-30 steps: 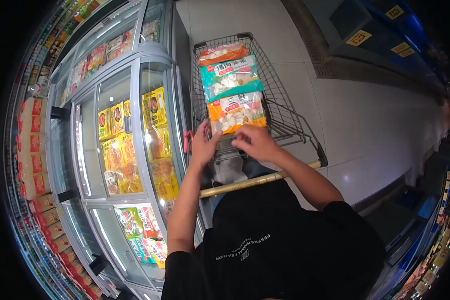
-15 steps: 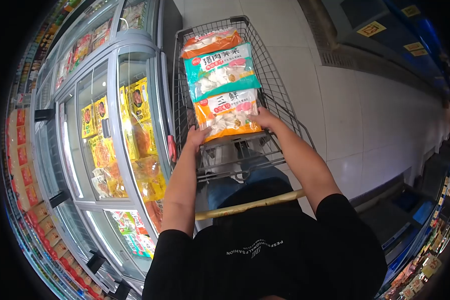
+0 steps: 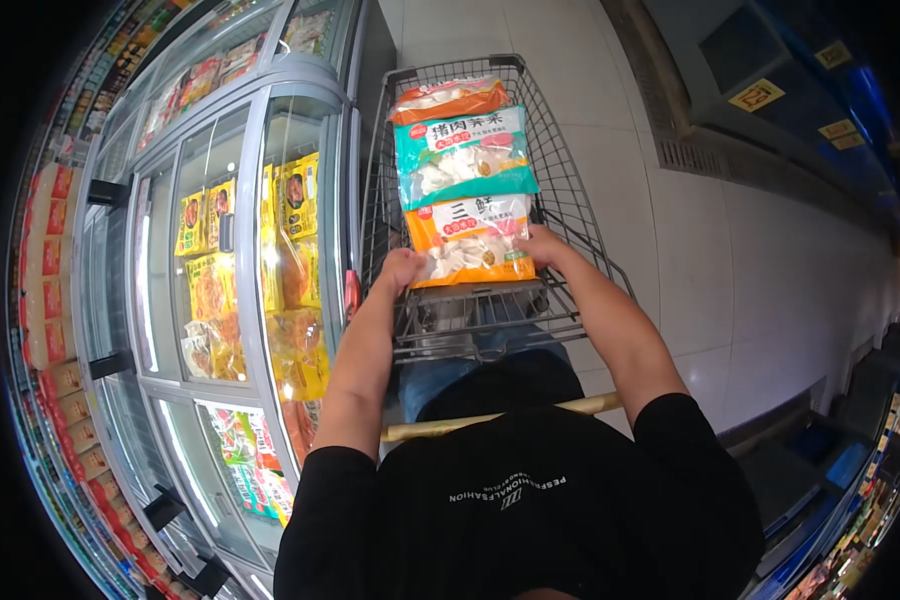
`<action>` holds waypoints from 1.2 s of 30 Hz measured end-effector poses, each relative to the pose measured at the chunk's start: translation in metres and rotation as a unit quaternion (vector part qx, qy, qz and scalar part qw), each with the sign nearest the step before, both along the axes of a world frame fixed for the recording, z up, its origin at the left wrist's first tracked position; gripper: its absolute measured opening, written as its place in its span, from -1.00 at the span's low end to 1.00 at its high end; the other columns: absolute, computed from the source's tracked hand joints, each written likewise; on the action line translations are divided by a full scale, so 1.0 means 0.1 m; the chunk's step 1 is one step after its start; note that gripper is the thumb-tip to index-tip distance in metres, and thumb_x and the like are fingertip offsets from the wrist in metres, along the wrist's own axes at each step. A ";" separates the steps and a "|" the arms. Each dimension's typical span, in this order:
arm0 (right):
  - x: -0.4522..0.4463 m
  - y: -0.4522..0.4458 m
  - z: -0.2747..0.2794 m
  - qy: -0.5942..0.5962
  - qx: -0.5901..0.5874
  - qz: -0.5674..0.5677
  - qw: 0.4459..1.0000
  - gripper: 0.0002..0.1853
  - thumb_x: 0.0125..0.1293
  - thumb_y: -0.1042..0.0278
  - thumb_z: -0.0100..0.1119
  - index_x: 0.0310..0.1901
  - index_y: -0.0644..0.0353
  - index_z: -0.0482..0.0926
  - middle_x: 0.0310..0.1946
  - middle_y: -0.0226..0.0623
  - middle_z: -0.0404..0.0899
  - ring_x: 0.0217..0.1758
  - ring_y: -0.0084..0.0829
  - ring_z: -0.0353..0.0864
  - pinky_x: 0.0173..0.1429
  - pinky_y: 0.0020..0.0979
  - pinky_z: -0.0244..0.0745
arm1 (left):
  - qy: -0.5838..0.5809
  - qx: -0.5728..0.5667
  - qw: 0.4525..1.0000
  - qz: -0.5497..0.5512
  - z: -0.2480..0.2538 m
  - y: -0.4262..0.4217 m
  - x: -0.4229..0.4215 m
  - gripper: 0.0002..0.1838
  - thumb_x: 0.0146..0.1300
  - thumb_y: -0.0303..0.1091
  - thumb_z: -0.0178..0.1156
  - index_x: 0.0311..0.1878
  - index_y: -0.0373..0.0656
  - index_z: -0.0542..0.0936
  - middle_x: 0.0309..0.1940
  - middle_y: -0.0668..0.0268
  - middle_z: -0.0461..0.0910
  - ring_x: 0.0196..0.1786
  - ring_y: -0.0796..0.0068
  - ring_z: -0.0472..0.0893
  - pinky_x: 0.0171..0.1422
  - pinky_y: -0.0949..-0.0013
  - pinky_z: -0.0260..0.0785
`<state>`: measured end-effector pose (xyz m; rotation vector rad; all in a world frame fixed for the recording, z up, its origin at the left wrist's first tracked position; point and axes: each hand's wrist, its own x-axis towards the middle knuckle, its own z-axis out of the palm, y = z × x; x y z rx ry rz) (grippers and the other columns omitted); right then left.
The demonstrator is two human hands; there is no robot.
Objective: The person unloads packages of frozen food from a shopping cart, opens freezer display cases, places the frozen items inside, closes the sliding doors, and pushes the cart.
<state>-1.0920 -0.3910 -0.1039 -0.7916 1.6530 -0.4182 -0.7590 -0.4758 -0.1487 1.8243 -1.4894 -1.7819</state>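
My left hand (image 3: 404, 267) pinches the lower left edge of an orange-and-white bag of frozen dumplings (image 3: 470, 258). On its right side, my right hand (image 3: 547, 247) grips the same bag, with thumb over the front and the other fingers partly hidden. The bag lies face up at the near end of a wire shopping cart (image 3: 558, 172). Just beyond it is a teal dumpling bag (image 3: 470, 185), its near edge meeting the orange one. Farthest off rests a red-orange bag (image 3: 450, 103), partly covered by the teal bag.
Glass-doored freezers (image 3: 255, 250) holding yellow packages (image 3: 295, 275) stand close along the cart's left side. The cart's pale yellow handle (image 3: 420, 430) crosses in front of my body. Grey tiled floor (image 3: 680, 260) runs to the right, toward dark blue display units with price tags (image 3: 757, 95).
Both hands stay on the orange bag, which now lies straighter and flatter against the teal one. The cart and freezers have shifted slightly right in view.
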 end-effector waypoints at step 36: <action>1.32 0.78 3.30 -0.575 -0.230 0.013 0.785 -0.35 -0.08 0.60 0.16 0.19 0.49 0.48 0.08 -0.03 0.62 0.16 -0.18 0.67 0.33 -0.13 0.54 | 0.630 -0.188 0.732 0.181 3.76 1.86 1.46 -0.60 0.35 -0.22 0.31 0.15 -0.17 0.50 0.19 0.05 0.56 0.22 0.11 0.59 0.36 -0.01 0.43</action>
